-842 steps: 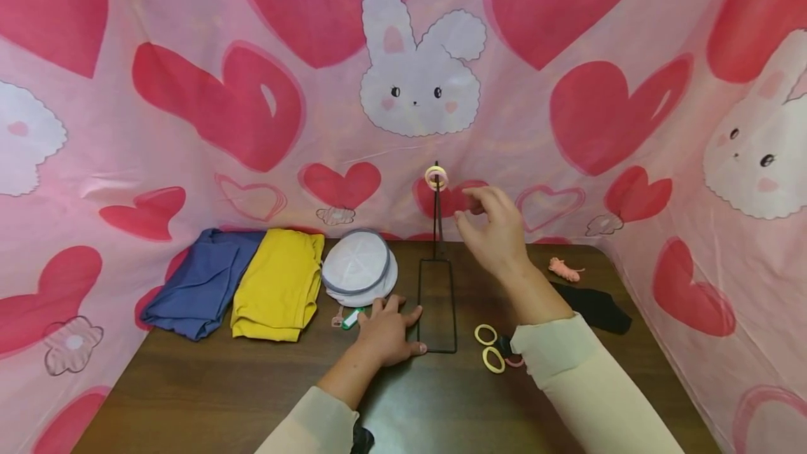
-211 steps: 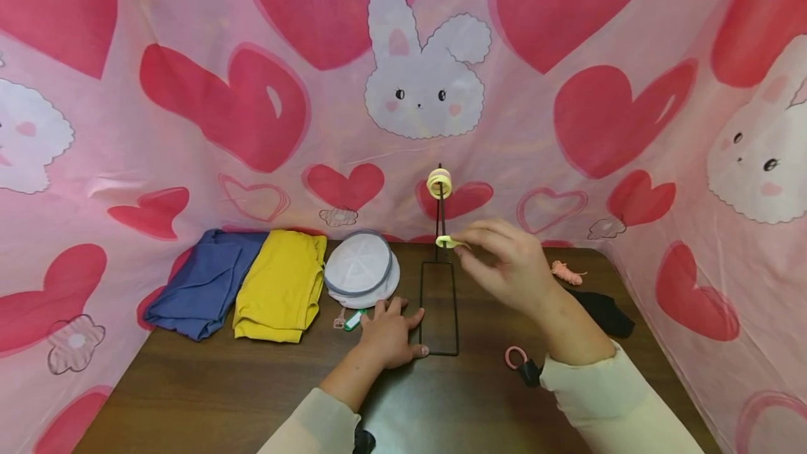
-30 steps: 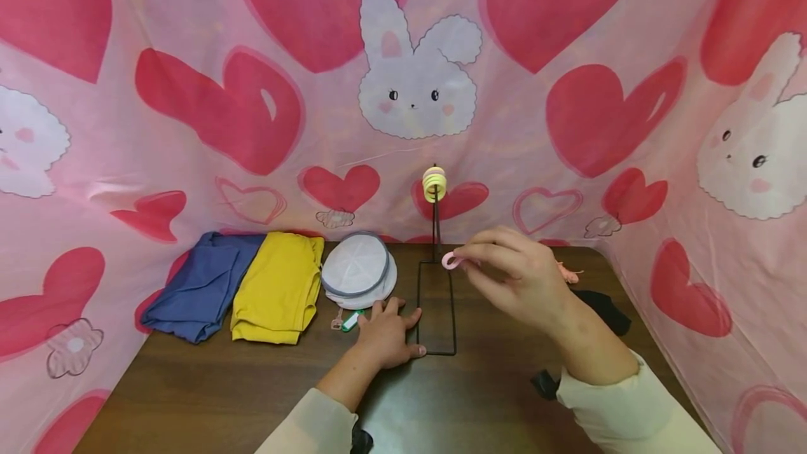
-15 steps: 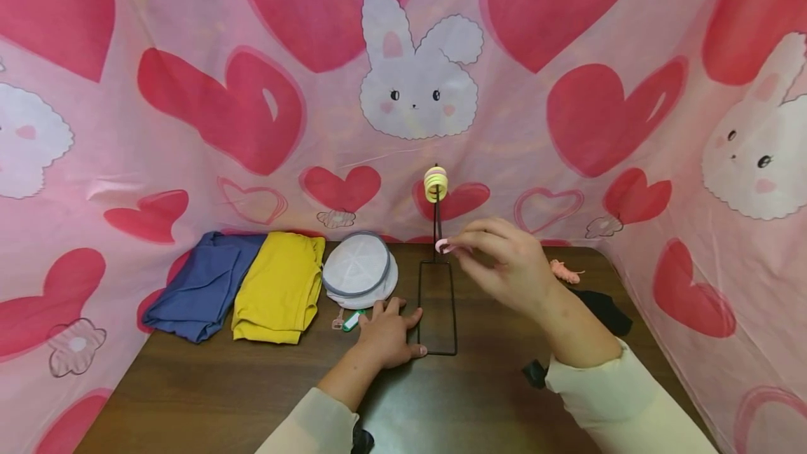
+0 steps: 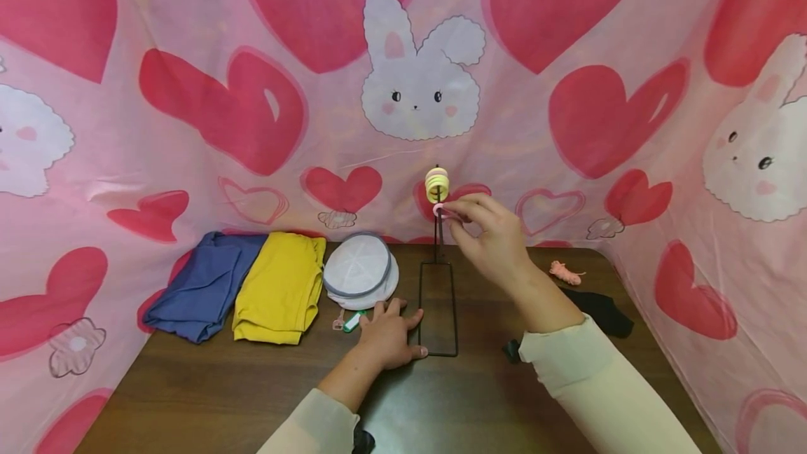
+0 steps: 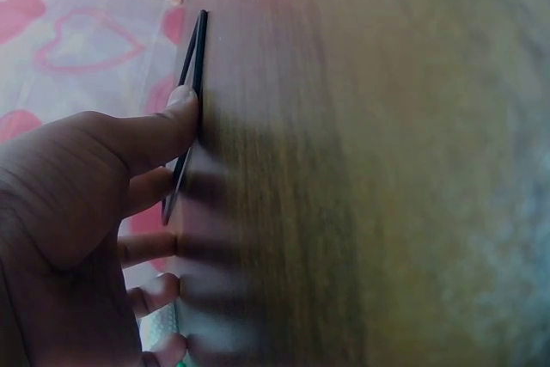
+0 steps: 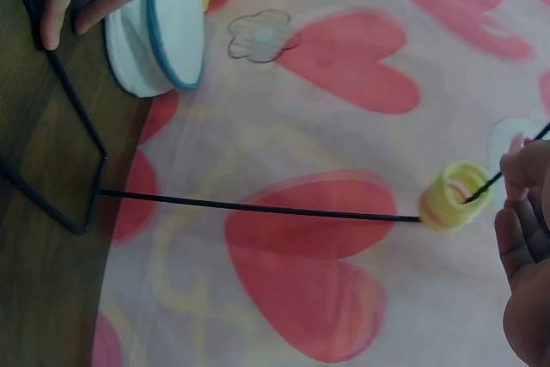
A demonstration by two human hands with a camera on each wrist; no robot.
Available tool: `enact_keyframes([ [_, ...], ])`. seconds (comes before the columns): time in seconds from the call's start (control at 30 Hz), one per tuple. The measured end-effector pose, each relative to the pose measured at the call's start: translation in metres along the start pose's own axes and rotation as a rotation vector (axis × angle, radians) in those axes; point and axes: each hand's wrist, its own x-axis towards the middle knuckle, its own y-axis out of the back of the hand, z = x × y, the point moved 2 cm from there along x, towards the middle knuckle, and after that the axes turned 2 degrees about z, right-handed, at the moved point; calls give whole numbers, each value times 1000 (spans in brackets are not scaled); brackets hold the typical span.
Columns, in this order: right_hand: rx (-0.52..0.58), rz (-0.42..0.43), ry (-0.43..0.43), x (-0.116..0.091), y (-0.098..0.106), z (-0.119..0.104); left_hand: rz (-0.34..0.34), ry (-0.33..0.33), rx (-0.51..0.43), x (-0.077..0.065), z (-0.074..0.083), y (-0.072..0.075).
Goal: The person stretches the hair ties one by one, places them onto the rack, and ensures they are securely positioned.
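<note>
A black wire stand [image 5: 437,314] sits on the dark wooden table [image 5: 208,398], its upright rod [image 5: 436,237] carrying a stack of yellow rings [image 5: 436,184] near the top. My right hand [image 5: 449,213] pinches a pink ring [image 5: 438,211] against the rod just under the yellow rings. My left hand [image 5: 392,331] lies flat on the table, its thumb touching the stand's rectangular base [image 6: 194,75]. The right wrist view shows the rod [image 7: 258,209], the yellow rings [image 7: 455,196] and my right fingers [image 7: 522,255] beside them.
Folded blue cloth [image 5: 202,282] and yellow cloth [image 5: 279,286] lie at the back left, with a white round mesh pouch [image 5: 359,272] beside them. A pink cord bundle [image 5: 565,272] and black cloth [image 5: 599,310] lie to the right. Pink heart-print fabric [image 5: 252,111] encloses the table.
My right hand has lifted the pink ring from just above the stand's base up the rod to just below the yellow rings. The left hand has stayed put.
</note>
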Motion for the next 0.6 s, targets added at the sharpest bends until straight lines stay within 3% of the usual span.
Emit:
enact_keyframes([
  [0.37, -55, 84, -57, 8, -19, 18, 10, -17, 1, 2, 2, -1],
  [0.6, -46, 72, -64, -17, -11, 16, 5, -8, 5, 0, 1, 0],
])
